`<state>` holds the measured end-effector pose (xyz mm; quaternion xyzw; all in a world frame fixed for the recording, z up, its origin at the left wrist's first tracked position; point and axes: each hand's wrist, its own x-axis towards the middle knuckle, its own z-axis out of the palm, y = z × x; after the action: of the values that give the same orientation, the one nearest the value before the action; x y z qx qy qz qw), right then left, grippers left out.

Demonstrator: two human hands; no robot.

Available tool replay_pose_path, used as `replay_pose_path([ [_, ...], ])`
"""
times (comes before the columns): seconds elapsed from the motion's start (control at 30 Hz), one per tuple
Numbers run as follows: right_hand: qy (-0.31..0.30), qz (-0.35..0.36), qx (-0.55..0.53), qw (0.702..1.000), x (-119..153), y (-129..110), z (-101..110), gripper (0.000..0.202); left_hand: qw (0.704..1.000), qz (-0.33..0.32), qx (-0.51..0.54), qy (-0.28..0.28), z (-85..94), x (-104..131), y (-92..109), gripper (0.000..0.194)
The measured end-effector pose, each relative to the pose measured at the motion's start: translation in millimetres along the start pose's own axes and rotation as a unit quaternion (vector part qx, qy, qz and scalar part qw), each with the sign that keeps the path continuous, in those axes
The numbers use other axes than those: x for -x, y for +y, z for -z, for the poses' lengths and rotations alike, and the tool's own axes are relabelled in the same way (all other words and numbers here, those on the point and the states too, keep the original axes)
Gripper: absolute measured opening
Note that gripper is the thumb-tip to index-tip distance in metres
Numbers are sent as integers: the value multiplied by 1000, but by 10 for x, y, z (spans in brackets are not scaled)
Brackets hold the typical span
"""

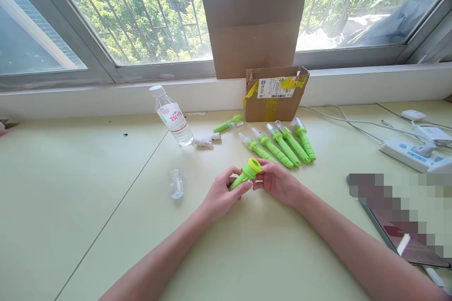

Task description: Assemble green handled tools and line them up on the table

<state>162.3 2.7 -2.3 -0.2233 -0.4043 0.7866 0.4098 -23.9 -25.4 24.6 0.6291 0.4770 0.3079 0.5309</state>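
A green plastic handle [239, 181] with a wide, open cup-like end lies in my left hand [226, 193], whose fingers and thumb wrap round its lower part. Its open end tilts up to the right. Around that end sits a yellow ring [254, 165]. My right hand [277, 181] pinches the ring's right edge between thumb and fingers; some fingertips are hidden behind the handle. Left of my hands a clear ribbed plastic cap [176, 183] stands on the table.
Several green handles with clear caps [282, 143] lie beyond my right hand. Another green handle [228, 123], white tubes [207, 140], a water bottle [173, 116] and a cardboard box [273, 99] are at the back. On the right are a power strip [406, 154] and a dark tablet-like device [399, 230].
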Motion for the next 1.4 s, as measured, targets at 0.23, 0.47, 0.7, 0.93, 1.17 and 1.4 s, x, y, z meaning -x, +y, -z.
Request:
replay_pose_path([
  [0.23,4,0,2,1000,-7,6,20,24,996,-38,-49,69,-41,-5,-82,29],
  [0.47,6,-3,6,1000,-2,11,15,22,992,-64,-71,86,-29,4,-103,26],
  [0.7,8,0,8,1000,8,3,15,23,993,-62,-67,70,-4,12,-86,27],
  [0.93,10,0,6,1000,10,-1,10,22,997,-46,-29,48,4,29,-31,28],
  [1.17,20,-2,8,1000,12,4,19,22,1000,-19,22,4,28,18,-37,32],
  [1.4,20,-3,8,1000,16,13,26,21,999,1,48,-25,61,5,-41,34],
])
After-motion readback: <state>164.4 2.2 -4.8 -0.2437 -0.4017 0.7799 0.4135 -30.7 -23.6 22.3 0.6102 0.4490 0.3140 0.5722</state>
